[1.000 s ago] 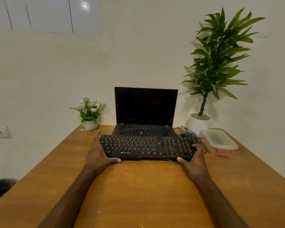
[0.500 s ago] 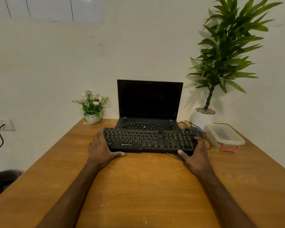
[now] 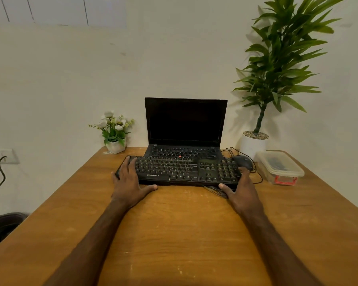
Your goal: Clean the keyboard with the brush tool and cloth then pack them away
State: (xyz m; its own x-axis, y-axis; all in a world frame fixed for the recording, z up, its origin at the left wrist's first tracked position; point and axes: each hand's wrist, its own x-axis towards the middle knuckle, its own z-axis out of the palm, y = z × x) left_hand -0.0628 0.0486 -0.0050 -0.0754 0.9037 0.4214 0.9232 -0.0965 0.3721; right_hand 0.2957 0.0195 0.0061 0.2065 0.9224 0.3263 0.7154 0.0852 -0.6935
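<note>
Gripping the keyboard (image 3: 184,170) by its ends, the left hand (image 3: 130,182) and right hand (image 3: 243,190) are pressing thumbs to its front edge, fingers curling over the top. It is lying on the desk (image 3: 184,234), against the laptop (image 3: 185,120). Sliding it level and slowly is looking wisest (the mouse (image 3: 243,161) is sitting just beside).

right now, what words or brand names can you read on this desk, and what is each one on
"ZEBRONICS": front edge of the black keyboard, left of centre.
Key legends on that keyboard and on the laptop: too small to read.
On the plastic container: no readable label.
</note>
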